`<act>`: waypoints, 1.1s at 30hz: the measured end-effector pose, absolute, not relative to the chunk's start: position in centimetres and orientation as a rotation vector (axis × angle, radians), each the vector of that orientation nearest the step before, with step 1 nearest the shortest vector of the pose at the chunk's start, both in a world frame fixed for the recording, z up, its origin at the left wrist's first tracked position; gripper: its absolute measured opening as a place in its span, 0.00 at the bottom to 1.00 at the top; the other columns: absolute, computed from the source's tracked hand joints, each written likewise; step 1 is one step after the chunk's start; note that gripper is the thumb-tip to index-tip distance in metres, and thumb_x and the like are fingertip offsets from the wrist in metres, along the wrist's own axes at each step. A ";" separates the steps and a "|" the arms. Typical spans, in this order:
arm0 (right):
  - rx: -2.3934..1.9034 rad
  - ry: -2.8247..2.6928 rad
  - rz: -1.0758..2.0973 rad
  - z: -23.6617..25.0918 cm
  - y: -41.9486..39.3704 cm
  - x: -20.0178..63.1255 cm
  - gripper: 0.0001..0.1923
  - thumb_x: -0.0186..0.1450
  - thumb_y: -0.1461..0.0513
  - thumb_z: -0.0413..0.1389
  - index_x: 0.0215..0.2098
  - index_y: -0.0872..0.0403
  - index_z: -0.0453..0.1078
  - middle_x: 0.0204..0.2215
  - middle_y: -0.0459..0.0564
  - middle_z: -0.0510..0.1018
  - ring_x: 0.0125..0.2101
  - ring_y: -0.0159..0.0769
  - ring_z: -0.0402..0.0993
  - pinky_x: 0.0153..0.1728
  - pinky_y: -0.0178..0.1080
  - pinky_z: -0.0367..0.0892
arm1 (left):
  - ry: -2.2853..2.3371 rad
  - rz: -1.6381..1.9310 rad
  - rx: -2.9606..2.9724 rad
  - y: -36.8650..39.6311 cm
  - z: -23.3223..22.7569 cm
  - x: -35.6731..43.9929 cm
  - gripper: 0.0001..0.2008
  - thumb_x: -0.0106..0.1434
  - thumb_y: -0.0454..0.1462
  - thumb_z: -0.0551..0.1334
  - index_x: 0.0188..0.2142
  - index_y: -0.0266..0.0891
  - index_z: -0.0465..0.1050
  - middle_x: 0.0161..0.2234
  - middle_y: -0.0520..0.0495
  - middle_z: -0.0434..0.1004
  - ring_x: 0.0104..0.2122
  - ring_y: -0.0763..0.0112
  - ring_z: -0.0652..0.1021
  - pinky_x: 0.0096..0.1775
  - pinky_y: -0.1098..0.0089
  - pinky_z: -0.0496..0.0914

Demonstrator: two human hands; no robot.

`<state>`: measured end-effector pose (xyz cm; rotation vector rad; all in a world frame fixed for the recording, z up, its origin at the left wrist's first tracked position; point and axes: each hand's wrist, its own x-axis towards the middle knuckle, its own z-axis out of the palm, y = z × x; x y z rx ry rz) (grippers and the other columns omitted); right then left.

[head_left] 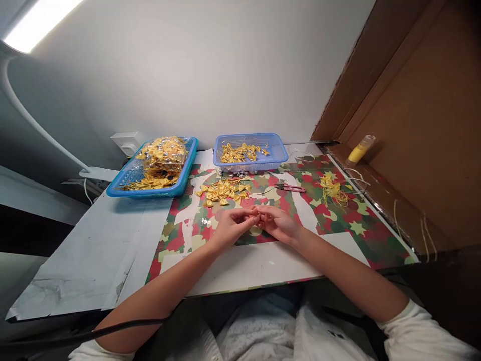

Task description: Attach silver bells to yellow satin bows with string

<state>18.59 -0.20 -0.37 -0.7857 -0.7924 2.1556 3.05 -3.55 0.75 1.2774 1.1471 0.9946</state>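
My left hand [233, 225] and my right hand [277, 222] meet over the front of the patterned sheet [330, 213]. Thumbs and fingertips of both are pinched together, and whatever lies between them is too small to name. Just beyond my hands is a loose pile of yellow ribbon bows [224, 191], some with thin stems. To the right of that pile lies a pair of thread snips [290, 187] with reddish handles. Small silvery balls [236, 175] sit behind the bows.
A blue basket [150, 192] at left holds bagged and loose yellow bows. A lighter blue basket [280, 160] with more bows stands by the wall. Yellow thread scraps [332, 189] lie right, near a yellow tube [359, 150]. A lamp [41, 20] hangs upper left.
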 end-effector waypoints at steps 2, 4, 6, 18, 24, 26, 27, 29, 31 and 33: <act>-0.801 -0.834 2.116 -0.4 -0.4 18.5 0.09 0.52 0.58 0.65 0.28 0.56 0.76 0.28 0.46 0.74 0.28 0.27 0.64 0.30 0.33 0.60 | 1.129 0.979 1.230 -3.5 1.0 3.1 0.18 0.51 0.49 0.68 0.28 0.34 0.77 0.18 0.53 0.67 0.18 0.79 0.60 0.22 0.74 0.52; -0.813 -0.856 2.083 -0.4 -0.5 18.3 0.11 0.51 0.57 0.66 0.29 0.56 0.76 0.29 0.46 0.74 0.28 0.27 0.64 0.29 0.32 0.59 | 1.112 0.967 1.184 -3.5 1.2 3.1 0.18 0.51 0.49 0.68 0.25 0.35 0.75 0.16 0.55 0.62 0.17 0.81 0.57 0.21 0.74 0.50; -0.816 -0.867 2.059 -0.3 -0.5 18.2 0.12 0.50 0.56 0.66 0.29 0.55 0.77 0.30 0.46 0.73 0.29 0.27 0.64 0.29 0.32 0.59 | 1.098 0.965 1.134 -3.5 1.2 3.1 0.18 0.50 0.50 0.69 0.24 0.35 0.74 0.15 0.56 0.59 0.17 0.81 0.55 0.20 0.74 0.48; -0.824 -0.906 2.033 -0.1 -0.6 18.2 0.12 0.49 0.56 0.66 0.26 0.55 0.75 0.29 0.46 0.74 0.29 0.29 0.65 0.32 0.34 0.60 | 1.053 0.901 1.066 -3.5 1.1 2.9 0.17 0.48 0.47 0.70 0.27 0.35 0.72 0.15 0.57 0.61 0.15 0.83 0.58 0.19 0.76 0.51; -0.856 -0.909 2.028 0.1 -0.6 18.1 0.12 0.49 0.56 0.66 0.29 0.54 0.76 0.28 0.46 0.74 0.30 0.30 0.65 0.35 0.36 0.61 | 1.012 0.935 0.865 -2.9 1.0 2.3 0.16 0.48 0.46 0.68 0.31 0.36 0.72 0.17 0.55 0.67 0.16 0.79 0.65 0.19 0.76 0.58; -0.855 -1.001 1.990 0.0 -0.7 18.1 0.12 0.50 0.56 0.65 0.28 0.54 0.75 0.31 0.47 0.73 0.30 0.30 0.64 0.35 0.36 0.60 | 1.032 0.962 0.863 -2.7 0.7 2.2 0.18 0.50 0.48 0.68 0.31 0.35 0.73 0.18 0.54 0.68 0.16 0.80 0.65 0.20 0.76 0.58; -0.849 -1.074 1.964 -0.1 -0.6 18.1 0.12 0.51 0.55 0.64 0.26 0.55 0.75 0.34 0.48 0.72 0.31 0.30 0.64 0.35 0.36 0.60 | 1.045 0.979 0.870 -2.7 0.5 2.3 0.19 0.49 0.48 0.69 0.32 0.34 0.74 0.19 0.54 0.68 0.16 0.81 0.64 0.20 0.76 0.58; -0.843 -1.204 1.910 -0.2 -0.6 18.2 0.13 0.52 0.53 0.63 0.23 0.56 0.74 0.38 0.49 0.70 0.33 0.31 0.63 0.35 0.36 0.59 | 1.054 1.010 0.864 -2.6 0.3 2.3 0.20 0.48 0.48 0.71 0.32 0.35 0.76 0.19 0.54 0.68 0.16 0.82 0.62 0.20 0.76 0.56; -0.856 -1.264 1.880 -0.3 -0.6 18.2 0.14 0.53 0.53 0.63 0.21 0.56 0.73 0.40 0.49 0.67 0.35 0.32 0.62 0.35 0.35 0.59 | 1.052 1.042 0.840 -2.7 0.2 2.3 0.19 0.46 0.47 0.73 0.30 0.35 0.77 0.19 0.54 0.68 0.17 0.82 0.62 0.20 0.76 0.55; -0.872 -1.281 1.870 -0.3 -0.6 18.3 0.14 0.53 0.53 0.63 0.20 0.56 0.72 0.41 0.49 0.66 0.37 0.32 0.62 0.36 0.35 0.58 | 1.051 1.059 0.828 -2.7 0.1 2.4 0.17 0.45 0.46 0.73 0.28 0.35 0.76 0.18 0.54 0.69 0.17 0.82 0.62 0.20 0.77 0.54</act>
